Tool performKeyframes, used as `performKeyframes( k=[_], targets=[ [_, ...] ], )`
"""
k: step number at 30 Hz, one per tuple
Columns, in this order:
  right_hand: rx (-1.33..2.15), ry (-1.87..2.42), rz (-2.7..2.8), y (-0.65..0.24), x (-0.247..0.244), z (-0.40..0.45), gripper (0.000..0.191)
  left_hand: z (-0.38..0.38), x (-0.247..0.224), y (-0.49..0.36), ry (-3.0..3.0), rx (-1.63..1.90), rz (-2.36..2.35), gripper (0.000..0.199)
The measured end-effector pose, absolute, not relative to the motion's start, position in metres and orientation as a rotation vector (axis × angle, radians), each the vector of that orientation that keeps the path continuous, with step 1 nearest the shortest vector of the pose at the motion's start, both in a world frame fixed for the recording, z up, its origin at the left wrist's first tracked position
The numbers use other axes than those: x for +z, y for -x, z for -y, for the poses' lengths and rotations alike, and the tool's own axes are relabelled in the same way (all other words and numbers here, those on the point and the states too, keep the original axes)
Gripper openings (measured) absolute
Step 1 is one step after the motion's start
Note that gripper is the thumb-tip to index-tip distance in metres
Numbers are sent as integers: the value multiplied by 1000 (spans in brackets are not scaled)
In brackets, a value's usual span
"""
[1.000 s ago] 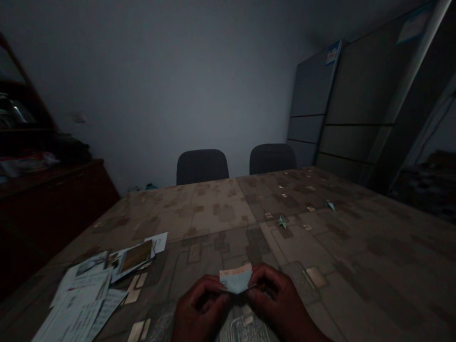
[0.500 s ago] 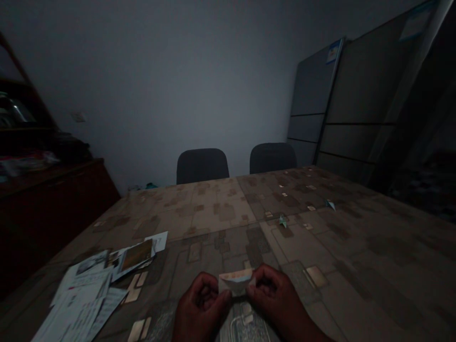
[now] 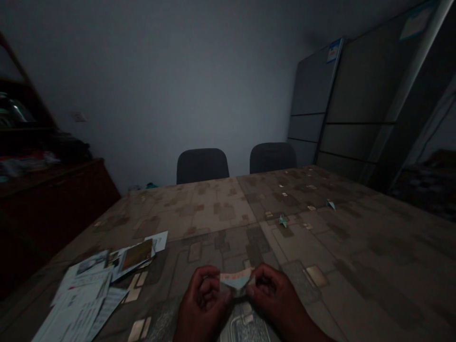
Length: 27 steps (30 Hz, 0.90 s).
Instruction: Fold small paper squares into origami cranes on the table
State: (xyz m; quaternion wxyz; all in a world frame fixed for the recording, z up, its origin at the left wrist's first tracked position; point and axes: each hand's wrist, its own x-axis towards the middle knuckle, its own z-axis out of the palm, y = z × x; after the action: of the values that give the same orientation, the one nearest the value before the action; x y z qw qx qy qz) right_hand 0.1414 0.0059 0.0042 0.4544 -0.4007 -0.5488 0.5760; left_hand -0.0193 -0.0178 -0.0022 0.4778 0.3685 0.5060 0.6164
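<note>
A small folded piece of paper [image 3: 238, 280], pale with an orange-pink band along its top, is held between both hands near the table's front. My left hand [image 3: 203, 304] pinches its left end between thumb and fingers. At the right end, the thumb and fingers of my right hand [image 3: 274, 297] are closed on it. The paper's upper edge dips in the middle, showing a light bluish inner face. Fingertips hide both of its ends.
Loose printed sheets and cards [image 3: 85, 289] lie at the left of the patterned table [image 3: 213, 223]. Two small folded paper figures stand farther off: a green one [image 3: 282, 221] and a bluish one [image 3: 330, 204]. Dark chairs [image 3: 202, 166] line the far edge.
The folded paper's top edge now bends down more sharply in the middle, and more of its inside shows. My left fingers have shifted slightly; both hands keep their grip.
</note>
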Motion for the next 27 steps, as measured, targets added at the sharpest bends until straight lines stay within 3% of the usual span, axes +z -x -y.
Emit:
performKeyframes(
  k=[3, 8, 13, 18, 27],
  targets=[
    [1416, 1003, 1378, -141, 4, -3, 13, 18, -2, 18, -888, 1450, -1144, 64],
    [1382, 1025, 1398, -141, 5, -2, 13, 19, -1, 19, -892, 1398, -1262, 39],
    [1287, 1112, 1426, -137, 10, 0, 40, 26, 7, 13, -928, 1470, -1356, 34],
    [1216, 1174, 1583, -137, 9, 1, 7, 30, 3, 13, -1013, 1420, -1374, 35],
    [1211, 1185, 1513, -145, 9, -7, 20, 22, -7, 19, -998, 1199, -1316, 33]
  ],
)
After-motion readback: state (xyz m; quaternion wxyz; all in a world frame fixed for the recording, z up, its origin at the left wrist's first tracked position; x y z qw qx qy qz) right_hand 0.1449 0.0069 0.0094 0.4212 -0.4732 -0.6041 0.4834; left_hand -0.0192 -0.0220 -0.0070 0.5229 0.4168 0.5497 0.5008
